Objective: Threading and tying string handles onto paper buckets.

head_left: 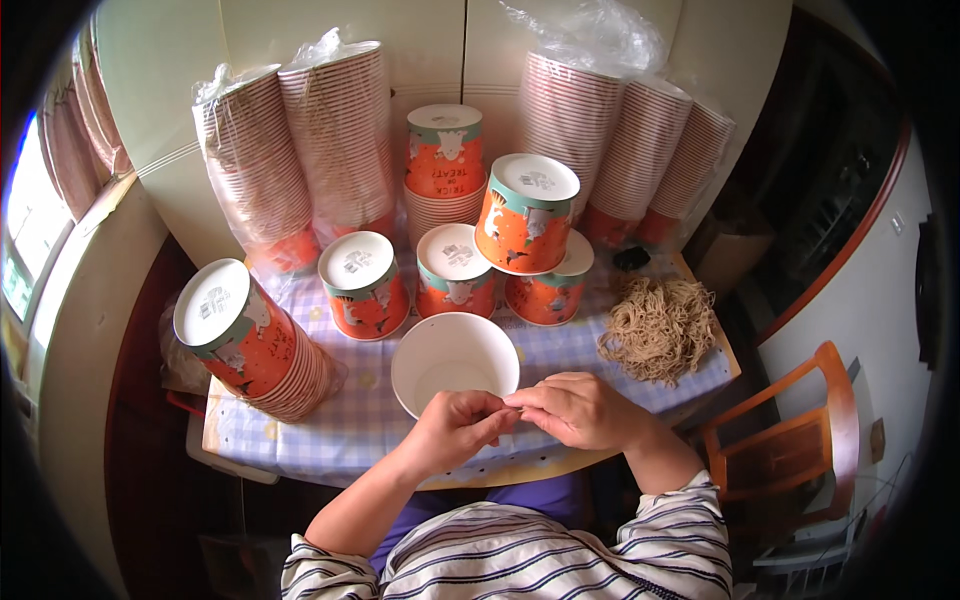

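My left hand and my right hand meet fingertip to fingertip at the front rim of a paper bucket. Both are closed in a pinch; whatever lies between the fingers is hidden or too small to make out. That bucket faces up toward me, its white inside showing. Right of it lies a tangled heap of tan cord. Just behind stand upside-down orange and green paper buckets, among them one at the left and one in the middle. Another bucket rests raised on the ones beneath.
A leaning stack of nested buckets stands at the table's left. Tall plastic-wrapped stacks rise at the back left and more wrapped stacks at the back right. The checked tablecloth covers the table. A wooden chair is at the right.
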`<state>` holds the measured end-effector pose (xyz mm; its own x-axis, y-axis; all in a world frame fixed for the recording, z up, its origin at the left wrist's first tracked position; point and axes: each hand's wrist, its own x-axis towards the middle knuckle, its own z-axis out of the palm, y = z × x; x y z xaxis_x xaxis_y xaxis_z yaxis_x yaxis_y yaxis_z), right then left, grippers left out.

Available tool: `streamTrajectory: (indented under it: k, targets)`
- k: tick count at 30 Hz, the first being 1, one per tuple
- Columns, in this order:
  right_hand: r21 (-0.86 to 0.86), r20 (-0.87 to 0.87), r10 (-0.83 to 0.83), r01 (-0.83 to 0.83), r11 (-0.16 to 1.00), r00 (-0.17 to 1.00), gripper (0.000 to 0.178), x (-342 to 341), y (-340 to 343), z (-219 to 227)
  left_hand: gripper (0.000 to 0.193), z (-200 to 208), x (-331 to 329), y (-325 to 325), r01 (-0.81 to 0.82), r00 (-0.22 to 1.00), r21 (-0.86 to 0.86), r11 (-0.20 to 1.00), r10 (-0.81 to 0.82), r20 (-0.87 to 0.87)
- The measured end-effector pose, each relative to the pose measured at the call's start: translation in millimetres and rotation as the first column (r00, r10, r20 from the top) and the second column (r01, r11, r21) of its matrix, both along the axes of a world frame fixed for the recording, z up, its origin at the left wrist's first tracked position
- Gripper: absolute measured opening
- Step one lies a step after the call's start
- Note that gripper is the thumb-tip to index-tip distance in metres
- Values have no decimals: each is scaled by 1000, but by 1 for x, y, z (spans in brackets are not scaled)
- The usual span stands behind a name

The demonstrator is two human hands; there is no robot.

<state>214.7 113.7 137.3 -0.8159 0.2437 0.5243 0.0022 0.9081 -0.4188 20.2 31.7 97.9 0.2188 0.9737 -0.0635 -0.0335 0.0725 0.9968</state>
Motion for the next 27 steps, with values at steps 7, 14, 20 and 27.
streamTrajectory:
  k: [7,14,20,27]
  targets:
    - [-88,-33,-10,7,996,999,21,-2,-4,-7,18,-6,2,-13,-74,995,50,996,70,66]
    - [17,-43,-32,33,999,999,20,-5,-9,-14,12,-11,4,-22,-138,973,275,951,182,-140]
    - [56,-68,-29,33,998,997,19,-7,-12,-16,6,-5,6,-25,-130,950,413,901,232,-209]
    - [-97,-77,-33,26,995,997,18,-3,-20,-21,10,-6,10,-31,-100,921,599,794,302,-246]
